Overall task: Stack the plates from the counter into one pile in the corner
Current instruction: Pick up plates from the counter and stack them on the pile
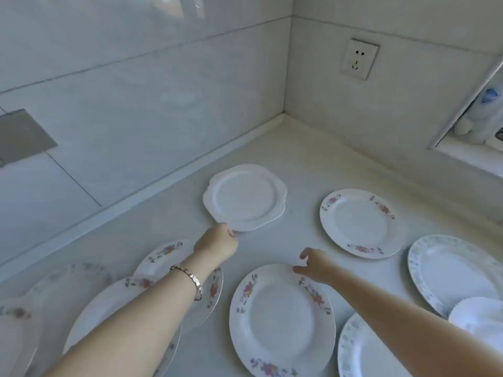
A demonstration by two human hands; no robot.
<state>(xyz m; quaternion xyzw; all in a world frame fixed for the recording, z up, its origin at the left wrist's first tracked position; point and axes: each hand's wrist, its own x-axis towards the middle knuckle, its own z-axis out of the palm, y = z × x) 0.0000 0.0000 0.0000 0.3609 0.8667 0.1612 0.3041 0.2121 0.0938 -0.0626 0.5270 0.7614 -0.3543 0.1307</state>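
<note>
Head view: left hand (217, 244) pinches plain white plate (245, 197) rim, frame centre. Right hand (313, 263) open, fingers spread above floral plate (281, 319). Advise: slide white plate toward corner at upper right, keep flat.

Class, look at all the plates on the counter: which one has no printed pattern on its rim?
The plain white scalloped plate, nearest the corner, gripped at its near edge by the left hand. Every other plate carries pink flowers or a grey-blue rim pattern.
</note>
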